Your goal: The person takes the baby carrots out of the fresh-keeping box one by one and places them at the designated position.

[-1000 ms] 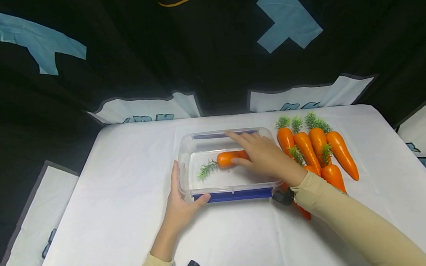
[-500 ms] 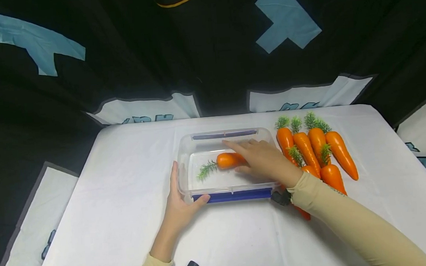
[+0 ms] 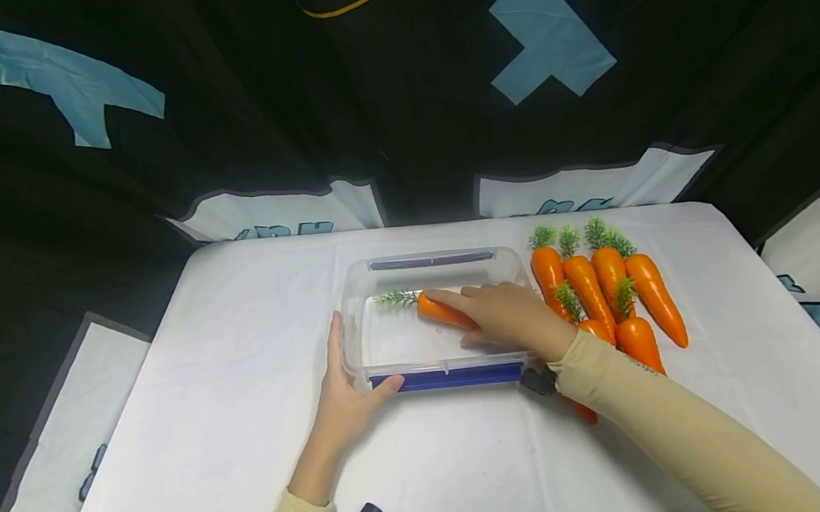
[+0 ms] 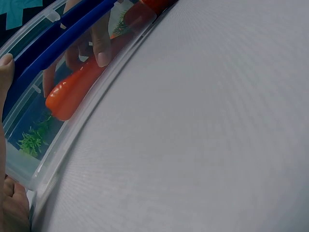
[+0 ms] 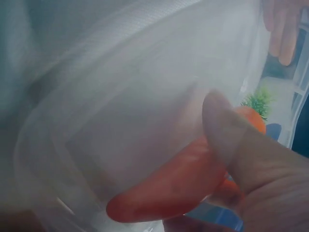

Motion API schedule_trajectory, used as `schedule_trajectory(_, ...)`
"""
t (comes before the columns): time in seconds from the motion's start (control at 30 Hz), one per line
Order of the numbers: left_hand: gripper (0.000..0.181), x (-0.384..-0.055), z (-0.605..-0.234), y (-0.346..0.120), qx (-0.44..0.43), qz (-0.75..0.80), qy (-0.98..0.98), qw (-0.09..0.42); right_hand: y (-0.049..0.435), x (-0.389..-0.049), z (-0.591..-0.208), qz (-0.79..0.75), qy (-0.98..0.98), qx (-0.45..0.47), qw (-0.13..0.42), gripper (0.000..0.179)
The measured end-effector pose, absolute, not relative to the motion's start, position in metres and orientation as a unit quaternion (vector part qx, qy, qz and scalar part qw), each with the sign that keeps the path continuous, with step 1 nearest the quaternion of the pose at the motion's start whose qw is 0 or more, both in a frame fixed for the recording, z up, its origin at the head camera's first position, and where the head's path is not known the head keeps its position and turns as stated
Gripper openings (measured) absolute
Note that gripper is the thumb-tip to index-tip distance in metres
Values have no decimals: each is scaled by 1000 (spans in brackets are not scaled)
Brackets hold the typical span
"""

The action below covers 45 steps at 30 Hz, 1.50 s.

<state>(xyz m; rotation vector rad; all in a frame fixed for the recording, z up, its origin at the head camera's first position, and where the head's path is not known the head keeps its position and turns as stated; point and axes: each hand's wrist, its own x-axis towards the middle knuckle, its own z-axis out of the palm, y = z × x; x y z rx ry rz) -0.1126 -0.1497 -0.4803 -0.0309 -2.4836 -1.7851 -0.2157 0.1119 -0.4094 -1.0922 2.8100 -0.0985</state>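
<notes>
A clear plastic container [image 3: 418, 366] with blue clasps sits lidless on the white table. My left hand [image 3: 345, 403] grips its near left corner, fingers along the left wall and thumb at the front clasp. Inside the container lies one orange carrot [image 3: 442, 310] with a green leafy top pointing left. My right hand [image 3: 507, 317] reaches over the right wall and holds this carrot between thumb and fingers. In the right wrist view the carrot's tapered end [image 5: 145, 203] extends past the thumb. Through the container wall, the left wrist view shows the carrot [image 4: 72, 94] and its leaves.
Several more carrots [image 3: 659, 302] lie in a loose cluster right of the container, some partly under the right forearm. White cloth [image 3: 256, 298] covers the table. A dark curtain [image 3: 407, 113] hangs behind its far edge.
The carrot in the container has turned, its leafy end swinging away from me and its body now slanting. My right hand has come down around it. The left hand stays put.
</notes>
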Motion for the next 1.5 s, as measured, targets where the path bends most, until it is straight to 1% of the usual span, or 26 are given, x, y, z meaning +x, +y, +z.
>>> schedule_trajectory(0.2,121,-113,-480,-150,-10,-583,-812,40,111,-216,-410,-23,929,-365,55,88)
schedule_trajectory(0.37,121,-113,-480,-149,-12,-584,-810,41,111,-216,-411,-22,933,-354,65,88)
schedule_trajectory(0.6,121,-113,-480,-149,-9,-579,-814,42,109,-218,-411,-5,937,-336,97,92)
schedule_trajectory(0.8,121,-113,-481,-149,-4,-579,-814,38,108,-220,-409,-21,942,-307,135,92)
schedule_trajectory(0.9,122,-113,-483,-149,-3,-578,-815,36,108,-220,-410,-25,943,-300,144,93)
schedule_trajectory(1.13,121,-111,-485,-149,1,-581,-813,32,108,-218,-415,-13,942,-308,129,90)
schedule_trajectory(1.37,121,-112,-483,-149,-4,-577,-816,40,106,-220,-413,-5,944,-312,112,77)
schedule_trajectory(1.5,121,-113,-482,-149,-5,-576,-817,43,106,-220,-411,0,944,-311,109,76)
